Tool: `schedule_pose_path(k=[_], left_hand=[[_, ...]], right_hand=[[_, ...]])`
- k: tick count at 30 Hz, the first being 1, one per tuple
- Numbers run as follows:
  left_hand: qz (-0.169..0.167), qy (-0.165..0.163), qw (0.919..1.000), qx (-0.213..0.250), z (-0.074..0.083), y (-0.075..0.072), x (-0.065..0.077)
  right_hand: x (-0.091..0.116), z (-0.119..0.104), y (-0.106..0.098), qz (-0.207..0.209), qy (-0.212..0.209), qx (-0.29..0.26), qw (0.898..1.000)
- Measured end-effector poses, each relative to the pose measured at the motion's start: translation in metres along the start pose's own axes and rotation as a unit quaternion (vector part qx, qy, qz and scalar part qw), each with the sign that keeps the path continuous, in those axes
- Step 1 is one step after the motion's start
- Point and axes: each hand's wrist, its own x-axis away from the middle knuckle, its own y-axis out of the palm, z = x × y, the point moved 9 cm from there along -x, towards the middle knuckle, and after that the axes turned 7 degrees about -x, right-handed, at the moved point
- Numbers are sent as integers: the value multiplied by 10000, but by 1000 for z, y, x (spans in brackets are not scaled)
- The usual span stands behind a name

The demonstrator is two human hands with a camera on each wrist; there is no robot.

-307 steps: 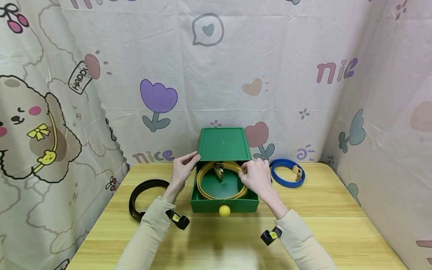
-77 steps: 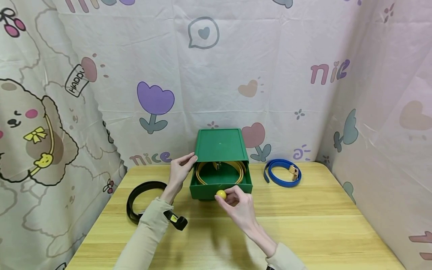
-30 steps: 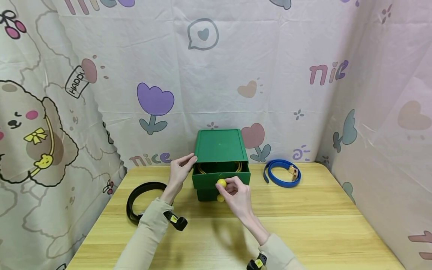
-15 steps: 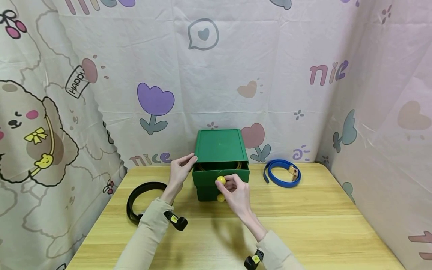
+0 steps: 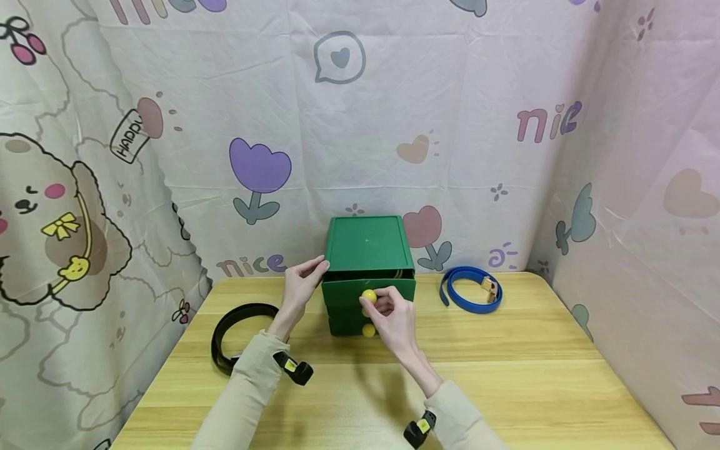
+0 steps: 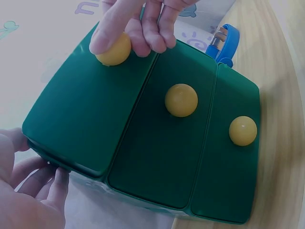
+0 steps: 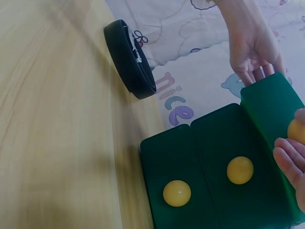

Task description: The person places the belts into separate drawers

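Observation:
A green drawer cabinet [image 5: 368, 240] with round yellow knobs stands at the back middle of the table. Its top drawer [image 5: 345, 291] sticks out a little, leaving a narrow gap under the cabinet's top. Through that gap a small bit of the yellow belt [image 5: 399, 274] shows; the rest is hidden. My right hand [image 5: 395, 317] pinches the top drawer's knob [image 6: 116, 51] between thumb and fingers. At the cabinet's upper left front corner, my left hand [image 5: 300, 289] holds the edge, its fingers [image 6: 40, 179] against the left side.
A coiled black belt [image 5: 253, 308] lies left of the cabinet, partly behind the left forearm. To the right is a coiled blue belt [image 5: 472, 307] with a gold buckle. Printed cloth [image 5: 360, 125] hangs behind the wooden table [image 5: 506, 387].
The top drawer has slid back into the cabinet, pushed by my right hand on its knob, covering most of the yellow belt. Earlier, that hand was at the belt. My left hand keeps its place.

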Motion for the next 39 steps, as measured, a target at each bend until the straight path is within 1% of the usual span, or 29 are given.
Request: schedule_pose_path(k=[7, 18, 39], left_hand=[[-13, -28, 10000, -77, -2, -1, -1], [29, -15, 10000, -53, 1, 0, 1], [20, -12, 10000, -31, 2, 0, 1]], right_hand=[[-3, 4, -1, -9, -120, -209, 9997], [-8, 6, 1, -33, -78, 127, 9999], [-14, 10, 3, -27, 28, 228, 9997]])
